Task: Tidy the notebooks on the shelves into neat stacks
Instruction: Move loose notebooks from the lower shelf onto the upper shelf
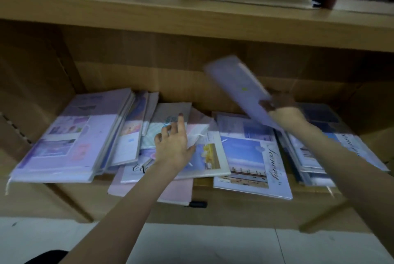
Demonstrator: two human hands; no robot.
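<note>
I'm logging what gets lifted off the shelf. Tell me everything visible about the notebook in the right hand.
The lavender notebook is thin and pale, motion-blurred, with a small yellow-green mark on its cover. It is lifted clear of the piles, tilted, upper end toward the shelf's back. The right hand grips its lower end; nothing else touches it.

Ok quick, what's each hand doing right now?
Left hand: open, fingers spread, touching the messy paper notebooks on the shelf.
Right hand: holding a pale lilac notebook in the air.
</note>
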